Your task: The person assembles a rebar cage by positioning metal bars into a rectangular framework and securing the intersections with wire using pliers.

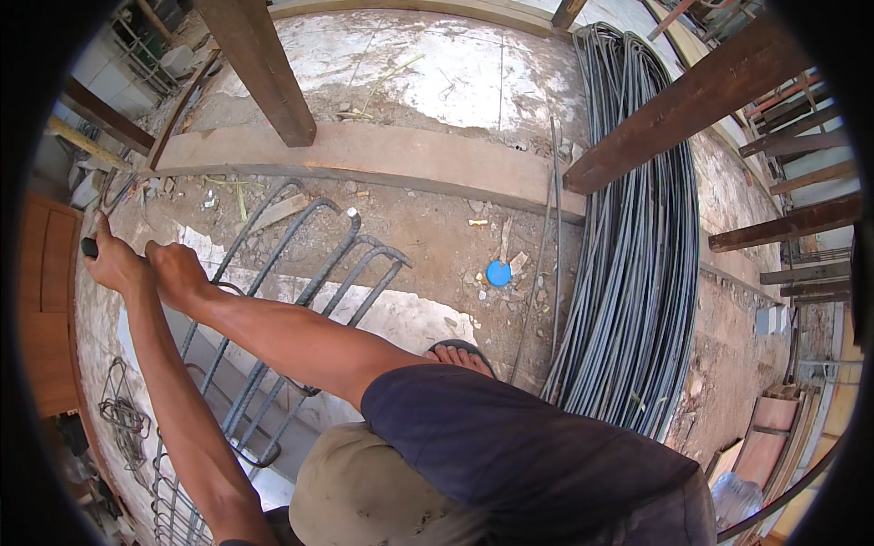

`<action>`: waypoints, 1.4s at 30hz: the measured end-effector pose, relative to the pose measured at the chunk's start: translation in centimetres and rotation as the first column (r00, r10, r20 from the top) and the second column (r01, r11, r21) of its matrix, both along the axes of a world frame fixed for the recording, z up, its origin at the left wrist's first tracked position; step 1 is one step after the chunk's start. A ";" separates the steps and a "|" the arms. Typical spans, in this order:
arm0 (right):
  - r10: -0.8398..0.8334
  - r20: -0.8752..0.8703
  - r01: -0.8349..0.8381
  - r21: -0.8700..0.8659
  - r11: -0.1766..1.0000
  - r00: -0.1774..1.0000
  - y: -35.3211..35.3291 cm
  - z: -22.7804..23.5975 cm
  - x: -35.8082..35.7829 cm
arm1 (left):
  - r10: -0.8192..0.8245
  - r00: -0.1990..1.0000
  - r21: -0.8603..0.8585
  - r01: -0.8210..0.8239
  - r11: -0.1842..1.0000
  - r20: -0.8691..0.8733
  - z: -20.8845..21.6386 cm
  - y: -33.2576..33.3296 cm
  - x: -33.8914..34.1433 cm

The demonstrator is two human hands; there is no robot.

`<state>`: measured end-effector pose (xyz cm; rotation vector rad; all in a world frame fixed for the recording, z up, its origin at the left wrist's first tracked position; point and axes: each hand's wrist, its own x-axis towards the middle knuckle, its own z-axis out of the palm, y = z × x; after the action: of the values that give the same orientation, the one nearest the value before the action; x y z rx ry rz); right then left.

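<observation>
Both my arms reach to the far left, past a cage of bent ribbed steel bars [320, 264]. My left hand [116, 261] is closed around a tool handle with a black end [89, 247]; the rest of the tool is hidden, and one finger stretches forward along it. Right beside it, my right hand [177, 276] is curled shut. Whatever it grips, if anything, is hidden by the fingers. Thin bent rods or wire [118, 189] lie just beyond my hands. The steel cage runs beneath my forearms, its hooked bar ends facing away from me.
A thick bundle of long steel bars [628, 264] lies at right. Wooden posts [264, 73] stand by a low concrete beam [391, 159]. A blue disc [498, 273] lies among rubble near my sandalled foot [460, 357]. Tangled wire [123, 414] and a brown wooden panel [47, 300] are at left.
</observation>
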<state>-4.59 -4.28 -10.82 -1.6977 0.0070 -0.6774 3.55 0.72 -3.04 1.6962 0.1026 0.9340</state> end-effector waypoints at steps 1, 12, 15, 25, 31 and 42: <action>-0.005 -0.007 0.005 0.010 1.000 1.000 0.1 -0.1 -0.1 | -0.005 1.000 0.010 0.005 1.000 -0.007 -0.2 0.3 0.2; -0.023 -0.058 0.019 -0.058 0.998 0.998 -0.5 0.6 -0.4 | -0.232 0.965 -0.167 0.211 0.963 -0.120 1.5 -1.1 -2.1; 0.029 -0.107 -0.040 -0.099 0.994 0.994 -0.5 2.1 -1.0 | -0.313 0.945 -0.196 0.291 0.936 -0.093 2.1 -0.2 -1.6; -0.006 -0.115 -0.003 -0.081 0.997 0.993 -1.4 2.1 -1.6 | -0.412 0.906 -0.215 0.385 0.898 -0.100 2.3 -2.5 -3.8; 0.017 -0.089 -0.017 -0.007 1.000 0.996 -1.3 2.4 -2.1 | -0.390 0.920 -0.143 0.381 0.913 -0.037 1.8 -2.3 -3.4; 0.010 -0.057 -0.011 -0.011 1.000 0.998 -1.1 2.3 -2.5 | -0.457 0.889 -0.228 0.447 0.865 0.007 2.9 -2.6 -5.7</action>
<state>-7.05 -5.34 -8.49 -1.7265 0.0342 -0.6222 -2.20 -1.91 -0.15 1.4422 -0.1517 0.5066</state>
